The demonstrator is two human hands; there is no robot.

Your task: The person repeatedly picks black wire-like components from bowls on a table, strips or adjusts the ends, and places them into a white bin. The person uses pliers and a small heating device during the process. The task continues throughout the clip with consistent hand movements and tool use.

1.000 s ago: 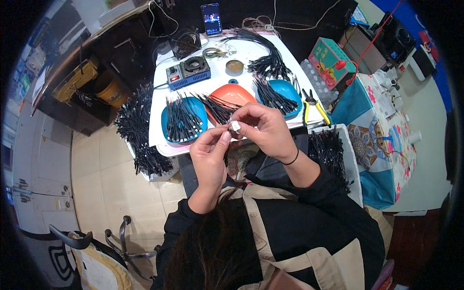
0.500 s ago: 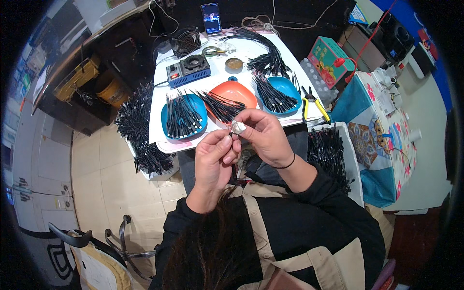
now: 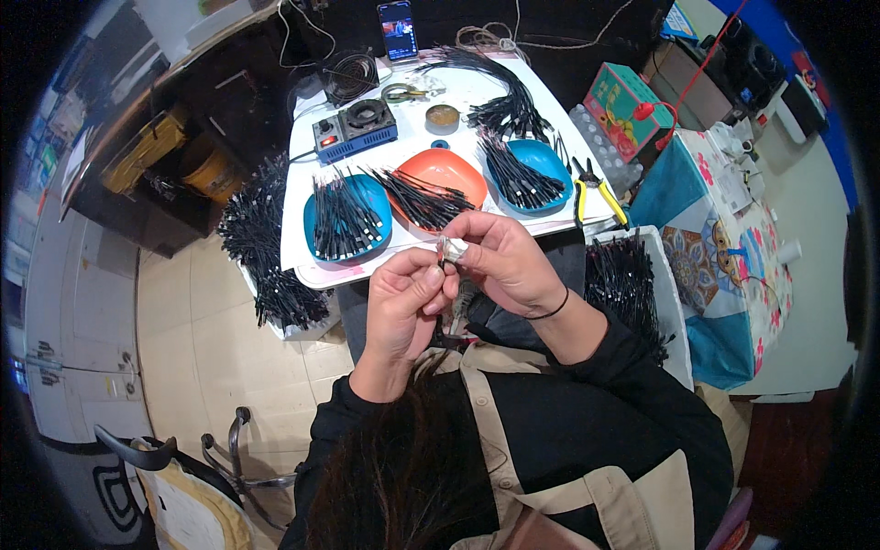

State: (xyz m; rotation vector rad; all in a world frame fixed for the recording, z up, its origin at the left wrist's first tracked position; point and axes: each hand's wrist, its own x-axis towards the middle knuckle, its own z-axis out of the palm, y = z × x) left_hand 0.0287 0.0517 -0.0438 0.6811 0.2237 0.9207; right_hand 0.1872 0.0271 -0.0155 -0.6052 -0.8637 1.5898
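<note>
Just beyond the table's near edge, my left hand point(image 3: 408, 298) pinches a thin black cable point(image 3: 441, 263) with fine reddish wire ends at its tip. My right hand point(image 3: 515, 266) meets it there, thumb and index finger closed at the wire ends. Something white point(image 3: 453, 249), a wrap or a wad, covers its thumb tip; which one I cannot tell. Bundles of similar black cables lie in a blue tray point(image 3: 379, 196) on the left, an orange tray point(image 3: 449, 169) in the middle and another blue tray point(image 3: 550, 163) on the right.
Yellow-handled wire strippers point(image 3: 598, 196) lie at the table's right edge. Behind the trays stand a blue heating unit point(image 3: 356, 134), a round tin point(image 3: 442, 117), scissors point(image 3: 401, 93) and a phone point(image 3: 397, 33). Cable heaps point(image 3: 270, 247) and a full white bin point(image 3: 674, 307) flank the table.
The fingers of my right hand have shifted slightly at the wire ends, and the white piece sits at a different angle. My left hand keeps its pinch.
</note>
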